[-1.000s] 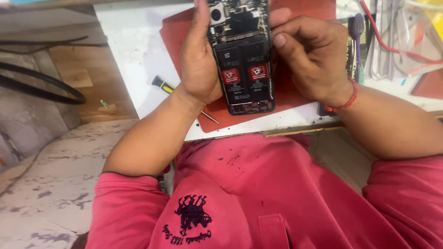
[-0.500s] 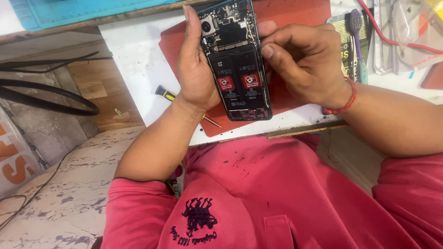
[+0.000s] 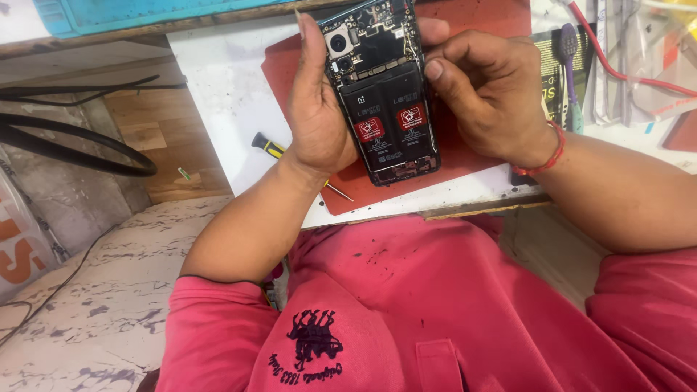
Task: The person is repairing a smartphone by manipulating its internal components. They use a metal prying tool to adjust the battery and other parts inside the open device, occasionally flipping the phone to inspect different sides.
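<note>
Plainly, the opened smartphone (image 3: 387, 94) stands between both hands, long axis running away from the body. Left hand (image 3: 316, 109) fingers lie flat together along its left edge; right hand (image 3: 486, 91) fingers pinch its upper right edge. Below the fingers lie a red mat (image 3: 465, 156) and a yellow-handled screwdriver (image 3: 270, 147).

We lose the opened phone's (image 3: 385, 94) top corner past the frame's upper edge. Screwdriver (image 3: 272, 149) shaft partly hidden behind left hand (image 3: 316, 109). Right hand (image 3: 486, 94) fingertips hidden behind phone's edge; board parts too small to tell.
</note>
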